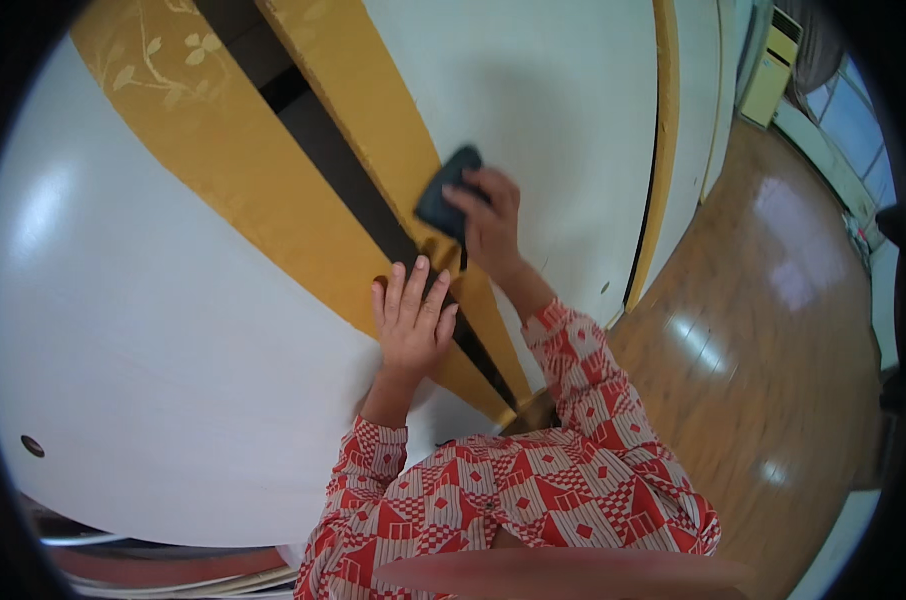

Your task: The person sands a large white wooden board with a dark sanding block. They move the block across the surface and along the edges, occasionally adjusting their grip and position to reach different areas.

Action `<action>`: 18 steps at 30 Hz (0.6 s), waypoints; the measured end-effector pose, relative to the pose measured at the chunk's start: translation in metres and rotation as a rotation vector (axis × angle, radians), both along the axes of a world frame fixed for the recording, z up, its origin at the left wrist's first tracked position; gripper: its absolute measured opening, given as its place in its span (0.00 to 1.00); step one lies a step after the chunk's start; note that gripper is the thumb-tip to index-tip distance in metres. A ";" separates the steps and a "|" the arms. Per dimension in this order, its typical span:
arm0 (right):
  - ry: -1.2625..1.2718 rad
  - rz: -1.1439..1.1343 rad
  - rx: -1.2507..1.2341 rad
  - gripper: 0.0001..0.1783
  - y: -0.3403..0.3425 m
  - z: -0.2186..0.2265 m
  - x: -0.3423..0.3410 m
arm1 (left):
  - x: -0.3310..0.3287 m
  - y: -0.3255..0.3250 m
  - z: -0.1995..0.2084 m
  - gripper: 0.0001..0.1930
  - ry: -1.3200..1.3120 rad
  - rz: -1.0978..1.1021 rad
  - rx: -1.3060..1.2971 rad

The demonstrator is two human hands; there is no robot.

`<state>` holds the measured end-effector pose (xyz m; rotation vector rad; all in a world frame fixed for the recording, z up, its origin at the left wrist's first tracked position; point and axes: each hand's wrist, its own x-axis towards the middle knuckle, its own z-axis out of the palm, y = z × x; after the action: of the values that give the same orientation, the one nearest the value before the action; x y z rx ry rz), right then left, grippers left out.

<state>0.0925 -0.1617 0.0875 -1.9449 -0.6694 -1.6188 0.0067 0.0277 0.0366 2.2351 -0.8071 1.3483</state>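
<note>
My right hand (495, 222) is closed on a dark teal folded cloth (443, 200), slightly blurred. It presses the cloth to the yellow strip (388, 120) along the edge of the right white door (563, 130). Lower down and to the left, my left hand (413, 315) lies with its fingers stretched over the yellow edge of the left white door (203, 370) and the dark gap (343, 165) between the doors. Nothing shows in that hand. Just below the cloth is a small dark piece; whether it belongs to the cloth or the door cannot be told.
Pale leaf patterns mark the left door's yellow strip (163, 60). A glossy wooden floor (733, 330) stretches off to the right. Beyond it stands a tall yellowish air-conditioner-like unit (770, 75). A round hole (33, 446) shows in the left door.
</note>
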 end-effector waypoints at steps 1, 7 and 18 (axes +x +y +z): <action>0.006 0.015 -0.034 0.22 0.008 -0.015 -0.007 | 0.001 0.004 0.001 0.23 0.004 0.014 -0.035; -0.042 -0.097 -0.189 0.15 0.009 -0.066 -0.033 | 0.002 0.026 -0.006 0.31 0.053 0.091 -0.027; -0.160 -0.097 -0.388 0.20 0.065 0.038 -0.033 | 0.017 0.050 -0.019 0.30 -0.077 0.289 -0.031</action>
<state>0.0592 -0.0967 0.1251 -2.1572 -1.0315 -1.8256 0.0234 0.0782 0.0173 2.3555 -0.4961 1.5733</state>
